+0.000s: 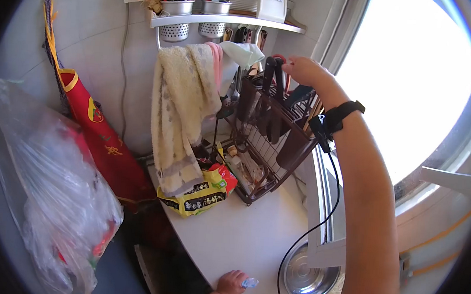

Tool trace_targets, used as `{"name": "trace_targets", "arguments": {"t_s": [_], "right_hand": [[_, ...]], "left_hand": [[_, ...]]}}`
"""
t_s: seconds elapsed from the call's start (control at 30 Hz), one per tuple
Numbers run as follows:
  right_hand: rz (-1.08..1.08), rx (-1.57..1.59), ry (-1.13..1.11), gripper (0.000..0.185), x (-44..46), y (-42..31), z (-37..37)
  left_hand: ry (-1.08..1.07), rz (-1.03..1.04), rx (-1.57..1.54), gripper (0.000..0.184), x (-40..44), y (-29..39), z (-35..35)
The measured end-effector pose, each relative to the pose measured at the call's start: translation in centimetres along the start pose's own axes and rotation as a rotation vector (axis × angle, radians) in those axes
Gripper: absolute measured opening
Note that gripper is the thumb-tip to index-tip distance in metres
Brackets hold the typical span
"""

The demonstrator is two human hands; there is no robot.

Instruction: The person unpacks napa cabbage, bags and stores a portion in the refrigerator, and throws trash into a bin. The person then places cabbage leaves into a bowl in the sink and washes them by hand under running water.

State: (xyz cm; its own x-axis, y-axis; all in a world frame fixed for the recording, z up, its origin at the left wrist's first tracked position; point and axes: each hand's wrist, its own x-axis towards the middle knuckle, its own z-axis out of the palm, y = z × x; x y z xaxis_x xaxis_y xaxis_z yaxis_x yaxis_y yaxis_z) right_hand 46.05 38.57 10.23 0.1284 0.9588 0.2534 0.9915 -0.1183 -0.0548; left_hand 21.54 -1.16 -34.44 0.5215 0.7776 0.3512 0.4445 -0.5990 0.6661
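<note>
My right hand point(307, 73) reaches up to the top of a brown wire knife rack point(268, 189). Its fingers are closed at the black handles point(272, 76) standing in the rack, beside a red loop; what exactly they grip is partly hidden. Low in the view, my left hand point(231, 284) rests at the edge of the white counter point(257, 232), closed around a small clear bluish plastic piece point(250, 282). Only the end of that piece shows.
A cream towel point(181, 106) hangs from the shelf point(227, 20) over a yellow food packet point(200, 197). A metal bowl point(306, 272) stands by the window frame. On the left are a red apron-like cloth point(99, 130) and a plastic bag point(55, 190). A black cable point(308, 229) hangs from my right wrist.
</note>
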Motion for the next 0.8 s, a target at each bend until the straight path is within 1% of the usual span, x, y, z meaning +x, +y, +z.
{"name": "trace_targets", "arguments": {"t_s": [0.03,0.07,0.1,0.13,0.17,0.2,0.23,0.27,0.3,0.37,0.43,0.5,0.53,0.57,0.6,0.63,0.7,0.73,0.77,0.8], "right_hand": [[0.009,-0.017,0.054,0.045,-1.0,-0.1,-0.8],[-0.047,-0.010,0.196,0.053,-1.1,0.4,-1.2],[-0.043,-0.010,0.192,0.053,-2.2,-0.1,-2.1],[-0.103,0.171,0.355,0.054,-4.2,-0.8,-3.5],[-0.149,0.352,0.504,0.055,-6.8,-1.5,-4.4],[-0.187,0.620,0.489,0.051,-9.8,-2.5,-4.6],[-0.215,0.888,0.476,0.049,-13.0,-4.0,-4.8],[-0.192,1.017,0.394,0.043,-17.6,-5.9,-5.1],[-0.175,1.143,0.322,0.038,-22.4,-7.5,-4.9],[-0.315,1.050,0.249,0.035,-30.8,-8.4,-3.7],[-0.534,0.852,0.323,0.048,-37.7,-7.3,-2.4],[-0.476,0.836,0.109,0.053,-44.8,-5.0,-2.0],[-0.357,0.874,0.019,0.054,-48.0,-3.4,-1.5],[-0.244,0.913,-0.068,0.055,-51.0,-1.8,-0.8],[-0.144,0.905,-0.081,0.057,-54.0,-0.2,0.0],[-0.043,0.893,-0.089,0.060,-56.7,0.9,0.7],[0.007,0.893,-0.013,0.063,-61.5,1.7,1.0],[0.053,0.900,0.039,0.066,-63.6,2.2,1.1],[0.081,0.901,0.051,0.066,-65.2,2.5,1.1],[0.041,0.775,0.152,0.067,-66.4,2.6,1.1]], "left_hand": [[0.000,0.000,-0.002,0.018,0.0,0.0,0.0],[0.005,-0.003,-0.003,0.018,0.1,0.0,0.1],[-0.011,0.002,0.001,0.019,0.0,-0.5,0.7],[-0.040,0.001,0.000,0.020,-0.6,-0.9,1.5],[-0.109,-0.061,0.013,0.022,-0.9,-1.0,1.9],[-0.066,-0.038,0.013,0.019,-1.0,-1.0,2.1],[-0.082,-0.065,0.023,0.016,-1.0,-0.9,2.1],[0.048,-0.015,0.025,0.013,-1.1,-1.0,2.6],[-0.037,-0.057,0.029,0.011,-0.7,-0.7,2.2],[-0.013,-0.045,-0.003,0.010,-0.2,-0.2,1.7],[-0.009,-0.126,-0.036,0.007,-0.1,0.0,2.0],[0.036,-0.459,-0.457,0.007,0.7,1.0,1.8],[0.015,-0.457,-0.448,0.007,1.3,2.6,0.9],[0.002,-0.599,-0.848,0.011,2.4,5.5,-1.2],[-0.006,-0.731,-1.253,0.015,2.9,8.4,-2.9],[-0.021,-0.720,-1.243,0.015,2.6,10.7,-3.6],[-0.149,-0.610,-1.724,0.035,2.0,15.7,-4.1],[-0.184,-0.610,-1.718,0.035,1.5,19.1,-4.6],[-0.324,-0.594,-1.783,0.051,0.8,22.7,-5.3],[-0.464,-0.585,-1.842,0.068,-0.2,25.1,-5.3]]}}
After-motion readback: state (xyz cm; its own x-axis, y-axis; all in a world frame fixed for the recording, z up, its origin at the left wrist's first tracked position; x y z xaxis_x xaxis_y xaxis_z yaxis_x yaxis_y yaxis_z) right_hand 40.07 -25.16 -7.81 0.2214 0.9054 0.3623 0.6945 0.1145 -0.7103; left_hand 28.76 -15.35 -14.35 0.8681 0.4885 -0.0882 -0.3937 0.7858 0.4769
